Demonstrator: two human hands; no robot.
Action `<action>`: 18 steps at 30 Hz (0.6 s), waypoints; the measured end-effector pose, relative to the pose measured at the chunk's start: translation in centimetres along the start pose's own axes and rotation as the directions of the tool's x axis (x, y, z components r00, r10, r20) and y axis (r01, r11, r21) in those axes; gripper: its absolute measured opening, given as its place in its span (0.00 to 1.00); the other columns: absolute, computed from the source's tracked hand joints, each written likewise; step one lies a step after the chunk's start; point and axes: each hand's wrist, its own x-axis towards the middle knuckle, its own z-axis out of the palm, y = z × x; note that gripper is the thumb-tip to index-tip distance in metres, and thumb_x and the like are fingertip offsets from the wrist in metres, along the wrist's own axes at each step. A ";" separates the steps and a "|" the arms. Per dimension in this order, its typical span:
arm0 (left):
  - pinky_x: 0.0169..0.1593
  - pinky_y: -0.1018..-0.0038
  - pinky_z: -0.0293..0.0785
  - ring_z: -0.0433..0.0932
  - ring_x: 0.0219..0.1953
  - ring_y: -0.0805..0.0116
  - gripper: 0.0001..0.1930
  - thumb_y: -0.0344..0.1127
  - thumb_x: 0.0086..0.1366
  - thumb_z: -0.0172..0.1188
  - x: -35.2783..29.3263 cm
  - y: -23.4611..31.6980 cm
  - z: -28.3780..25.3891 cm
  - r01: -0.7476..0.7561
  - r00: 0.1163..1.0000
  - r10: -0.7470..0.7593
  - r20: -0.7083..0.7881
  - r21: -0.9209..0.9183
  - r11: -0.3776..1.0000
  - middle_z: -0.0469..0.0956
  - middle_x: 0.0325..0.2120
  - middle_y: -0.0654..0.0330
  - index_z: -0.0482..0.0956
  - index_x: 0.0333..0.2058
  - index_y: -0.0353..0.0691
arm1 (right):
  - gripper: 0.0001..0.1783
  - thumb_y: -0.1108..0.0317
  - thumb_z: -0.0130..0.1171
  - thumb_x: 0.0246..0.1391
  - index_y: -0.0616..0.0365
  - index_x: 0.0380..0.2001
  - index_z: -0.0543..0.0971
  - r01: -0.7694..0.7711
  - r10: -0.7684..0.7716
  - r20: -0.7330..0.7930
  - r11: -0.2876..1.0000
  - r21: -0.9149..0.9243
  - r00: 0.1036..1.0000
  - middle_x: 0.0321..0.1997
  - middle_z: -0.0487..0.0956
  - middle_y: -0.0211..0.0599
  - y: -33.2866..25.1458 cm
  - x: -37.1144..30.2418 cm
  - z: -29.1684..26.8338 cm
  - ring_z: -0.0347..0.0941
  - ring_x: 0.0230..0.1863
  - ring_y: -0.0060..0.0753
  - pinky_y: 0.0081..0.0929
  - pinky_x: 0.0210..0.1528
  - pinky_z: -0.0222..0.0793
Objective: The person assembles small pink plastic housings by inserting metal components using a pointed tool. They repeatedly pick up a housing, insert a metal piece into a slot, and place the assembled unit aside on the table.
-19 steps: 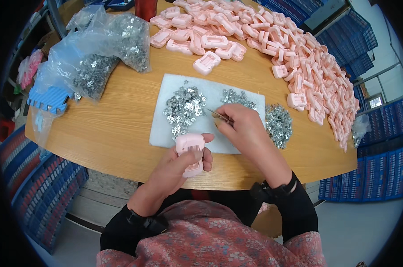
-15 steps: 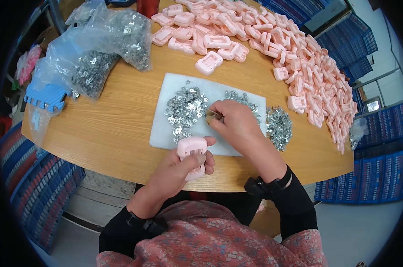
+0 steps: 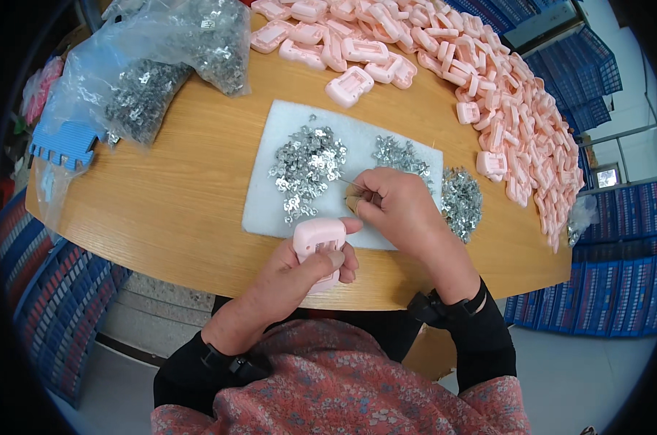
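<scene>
- Your left hand (image 3: 296, 272) is clamped round a pink casing (image 3: 320, 232), thumb across its recess, above the bench (image 3: 183, 210) by its near edge. Grip it by the sides if you can; the thumb hides part of the recess.
- Your right hand (image 3: 405, 206) is closed on a thin metal tool (image 3: 354, 183), probably tweezers. Its tip points at the right side of the larger heap of metal pieces (image 3: 307, 163); whether it grips one, you cannot tell from here.
- A light pinch should suit these small flat pieces; squeezing hard could flick one away.
- Work from the heap's loose fringe, where pieces look less tangled. That heap lies toward the left edge of the white foam sheet (image 3: 259, 210).
- Mind your right forearm: a smaller heap (image 3: 397, 154) sits toward the sheet's far right corner, and another heap (image 3: 461, 203) lies on the bench just beyond the sheet's right edge. A sleeve could scatter them.
</scene>
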 end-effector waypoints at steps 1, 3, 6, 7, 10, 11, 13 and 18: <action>0.46 0.70 0.74 0.76 0.39 0.69 0.23 0.30 0.69 0.49 0.0 -0.1 0.0 0.000 1.000 0.000 -0.003 0.012 1.000 0.76 0.35 0.57 0.65 0.62 0.33 | 0.08 0.73 0.62 0.50 0.63 0.35 0.81 0.008 -0.008 -0.001 1.000 0.004 1.000 0.28 0.79 0.39 -0.1 -0.3 -0.3 0.74 0.27 0.26 0.25 0.33 0.71; 0.46 0.70 0.73 0.76 0.39 0.69 0.23 0.29 0.69 0.48 0.0 0.1 0.1 0.006 1.000 -0.006 -0.007 0.035 0.999 0.76 0.35 0.57 0.65 0.61 0.33 | 0.09 0.74 0.62 0.50 0.62 0.37 0.81 -0.004 0.005 -0.037 1.000 0.011 0.999 0.29 0.80 0.39 -0.1 -0.6 -1.1 0.74 0.28 0.25 0.25 0.34 0.71; 0.47 0.70 0.73 0.75 0.39 0.69 0.23 0.27 0.68 0.48 -0.1 0.2 0.2 0.015 1.000 -0.015 -0.011 0.076 0.997 0.76 0.34 0.57 0.66 0.61 0.32 | 0.12 0.74 0.61 0.50 0.61 0.40 0.81 -0.081 0.080 -0.109 0.997 -0.005 0.991 0.29 0.80 0.37 1.0 -0.8 -2.7 0.74 0.28 0.25 0.24 0.35 0.71; 0.47 0.70 0.72 0.75 0.39 0.69 0.23 0.27 0.67 0.47 -0.1 0.2 0.2 0.019 1.000 -0.018 -0.010 0.093 0.995 0.76 0.34 0.57 0.66 0.60 0.32 | 0.12 0.74 0.62 0.50 0.61 0.40 0.81 -0.081 0.078 -0.108 0.997 -0.018 0.991 0.30 0.80 0.37 1.2 -0.8 -2.9 0.74 0.28 0.26 0.25 0.35 0.71; 0.48 0.70 0.72 0.75 0.39 0.69 0.23 0.26 0.66 0.47 -0.2 0.3 0.4 0.019 1.000 -0.019 0.004 0.116 0.993 0.76 0.34 0.57 0.66 0.60 0.32 | 0.12 0.74 0.62 0.50 0.60 0.40 0.81 -0.056 0.049 -0.112 0.997 -0.061 0.993 0.32 0.80 0.39 2.0 -1.1 -2.9 0.75 0.30 0.31 0.27 0.36 0.71; 0.48 0.71 0.72 0.75 0.39 0.71 0.22 0.27 0.67 0.48 -0.1 0.2 0.3 0.016 1.000 -0.018 0.022 0.109 0.994 0.76 0.35 0.59 0.66 0.61 0.32 | 0.12 0.74 0.62 0.50 0.59 0.41 0.81 -0.028 0.018 -0.122 0.996 -0.082 0.992 0.33 0.80 0.40 2.4 -1.0 -2.6 0.75 0.31 0.34 0.28 0.37 0.72; 0.48 0.74 0.71 0.74 0.40 0.74 0.21 0.27 0.70 0.50 -0.1 0.0 0.1 0.012 0.998 -0.017 0.055 0.095 0.995 0.76 0.36 0.63 0.67 0.61 0.33 | 0.12 0.73 0.61 0.50 0.59 0.41 0.81 0.014 -0.030 -0.131 0.993 -0.120 0.991 0.35 0.80 0.41 2.5 -0.7 -1.9 0.76 0.33 0.39 0.31 0.38 0.72; 0.48 0.71 0.73 0.75 0.40 0.70 0.24 0.29 0.67 0.50 -0.1 0.1 0.1 -0.001 1.000 0.001 0.014 0.050 0.999 0.76 0.36 0.58 0.65 0.62 0.31 | 0.12 0.70 0.60 0.51 0.59 0.40 0.80 0.091 -0.120 -0.102 0.963 -0.255 0.987 0.36 0.79 0.43 2.4 0.3 -0.5 0.77 0.38 0.47 0.37 0.40 0.72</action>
